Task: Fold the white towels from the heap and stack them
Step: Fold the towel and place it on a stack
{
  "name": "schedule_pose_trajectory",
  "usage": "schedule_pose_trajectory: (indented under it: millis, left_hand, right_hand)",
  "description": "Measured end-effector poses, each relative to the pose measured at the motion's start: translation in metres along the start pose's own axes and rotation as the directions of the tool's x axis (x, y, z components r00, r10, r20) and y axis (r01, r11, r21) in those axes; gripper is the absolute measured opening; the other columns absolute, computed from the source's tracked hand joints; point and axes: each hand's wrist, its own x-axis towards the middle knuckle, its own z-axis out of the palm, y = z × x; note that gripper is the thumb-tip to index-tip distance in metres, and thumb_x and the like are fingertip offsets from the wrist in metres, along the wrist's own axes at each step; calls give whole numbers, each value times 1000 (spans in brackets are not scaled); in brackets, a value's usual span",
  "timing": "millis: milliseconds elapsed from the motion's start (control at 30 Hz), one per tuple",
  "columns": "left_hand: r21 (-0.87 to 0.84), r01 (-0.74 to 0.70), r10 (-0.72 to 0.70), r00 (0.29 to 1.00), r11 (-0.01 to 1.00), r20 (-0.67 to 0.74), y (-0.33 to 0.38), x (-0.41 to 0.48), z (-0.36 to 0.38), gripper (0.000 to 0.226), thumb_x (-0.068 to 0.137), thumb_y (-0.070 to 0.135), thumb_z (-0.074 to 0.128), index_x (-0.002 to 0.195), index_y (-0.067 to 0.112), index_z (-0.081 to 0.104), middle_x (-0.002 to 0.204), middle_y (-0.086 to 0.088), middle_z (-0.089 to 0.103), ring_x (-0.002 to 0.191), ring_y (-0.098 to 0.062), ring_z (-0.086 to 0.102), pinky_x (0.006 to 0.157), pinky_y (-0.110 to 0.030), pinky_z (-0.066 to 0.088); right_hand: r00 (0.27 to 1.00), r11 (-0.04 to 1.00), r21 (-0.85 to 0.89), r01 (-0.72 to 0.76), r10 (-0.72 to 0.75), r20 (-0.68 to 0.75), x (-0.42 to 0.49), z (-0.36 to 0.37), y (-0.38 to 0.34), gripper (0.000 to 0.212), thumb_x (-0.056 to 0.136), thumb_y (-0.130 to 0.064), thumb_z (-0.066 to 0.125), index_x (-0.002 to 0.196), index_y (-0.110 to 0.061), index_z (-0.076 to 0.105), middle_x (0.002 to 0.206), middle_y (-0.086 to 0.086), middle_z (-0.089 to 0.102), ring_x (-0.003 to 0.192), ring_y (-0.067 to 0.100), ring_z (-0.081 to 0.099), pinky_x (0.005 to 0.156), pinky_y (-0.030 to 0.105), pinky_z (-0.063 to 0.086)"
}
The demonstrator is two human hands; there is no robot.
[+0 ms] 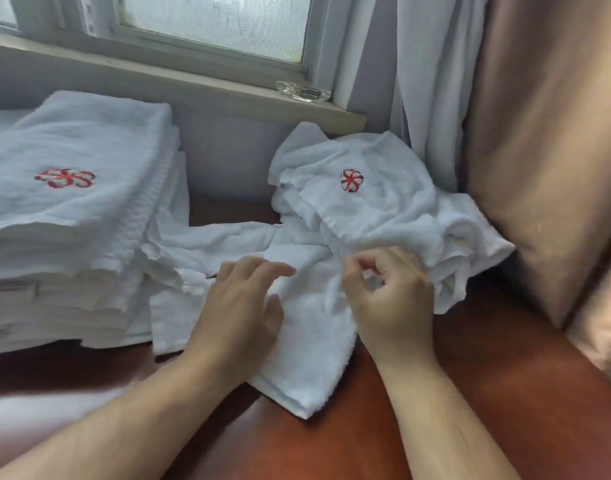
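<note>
Left hand lies flat, fingers straight, on the rumpled white towel on the table. Right hand, fingers curled, appears to pinch its fabric. Heap behind; folded stack left, red emblem uppermost.

Soft, cool daylight comes through the frosted glass window at the top, leaving the scene even but rather dim. A broad sheen lies on the polished reddish-brown wooden table. The tall stack of folded white towels and the loose white terry towel look smeared, their weave soft. The wide lens bows the pale wooden window sill; the bare forearms blur at the lower edge.
</note>
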Motion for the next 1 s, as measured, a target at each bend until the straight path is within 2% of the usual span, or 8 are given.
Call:
schedule_pose_trajectory:
  millis: [100, 233, 433, 567, 667, 767, 867, 1000]
  left_hand:
    - [-73, -17, 23, 997, 997, 78, -3, -2, 2, 49, 90, 7, 57, 131, 33, 56, 119, 21, 49, 114, 7, 32, 95, -3, 25]
    - [-134, -4, 16, 996, 991, 86, -4, -1, 2, 51, 87, 8, 58, 131, 34, 56, 114, 21, 52, 114, 2, 37, 95, -14, 29]
    - [-236, 15, -1, 998, 972, 58, -5, -1, 1, 44, 91, 15, 57, 126, 42, 55, 109, 26, 51, 106, 4, 44, 85, -9, 34]
    - [-402, 123, -138, 990, 908, -8, -4, 2, -3, 31, 99, 43, 40, 125, 38, 59, 105, 24, 60, 99, 9, 54, 81, -5, 38]
    - [-691, 249, -297, 954, 679, 51, -2, 8, -6, 55, 89, 65, 27, 119, 36, 63, 99, 12, 70, 91, -5, 64, 88, -30, 50]
    - [-864, 354, -407, 892, 357, 198, -3, 16, -14, 60, 81, 75, 34, 112, 37, 67, 105, 6, 75, 98, -12, 70, 88, -35, 52]
    - [-923, 356, -311, 902, 145, 299, -7, 18, -25, 42, 89, 55, 59, 123, 32, 69, 129, -3, 68, 120, -19, 64, 101, -44, 50]
    - [-929, 338, -314, 907, 152, 279, -14, 16, -26, 41, 82, 36, 65, 122, 32, 71, 125, 1, 70, 118, -22, 66, 104, -47, 48]
  right_hand:
    - [976, 970, -209, -121, 78, -206, 8, -7, 7, 42, 78, -19, 84, 116, -7, 71, 114, 17, 60, 108, 36, 57, 100, 41, 40]
    - [932, 850, -399, -344, 359, -39, 9, -12, 22, 62, 76, -42, 85, 132, -25, 65, 143, 10, 45, 129, 37, 39, 99, 51, 37]
    - [985, 968, -243, -57, 15, -173, 12, -11, 18, 23, 95, -25, 70, 98, -3, 75, 123, 10, 67, 125, 35, 54, 99, 52, 41]
    - [998, 990, 136, -20, 27, -48, 9, -18, -6, 21, 104, -28, 46, 87, -20, 56, 72, -23, 59, 75, -13, 57, 68, 7, 41]
    - [967, 903, 396, -170, 76, 243, 4, -19, -18, 30, 104, -38, 44, 78, -27, 56, 67, -19, 59, 64, -1, 56, 64, 11, 43]
    - [691, 434, 606, -667, 56, 721, 0, -23, -29, 44, 100, -44, 50, 98, -6, 73, 95, 15, 75, 93, 29, 73, 80, 37, 58]
    - [477, 332, 488, -807, -119, 871, -4, -22, -34, 39, 103, -37, 47, 92, -17, 79, 88, 1, 77, 85, 12, 74, 72, 22, 57]
    - [698, 593, 479, -648, 209, 685, -7, -7, -23, 59, 74, -76, 68, 86, -19, 69, 83, -2, 72, 83, 14, 69, 76, 32, 53]
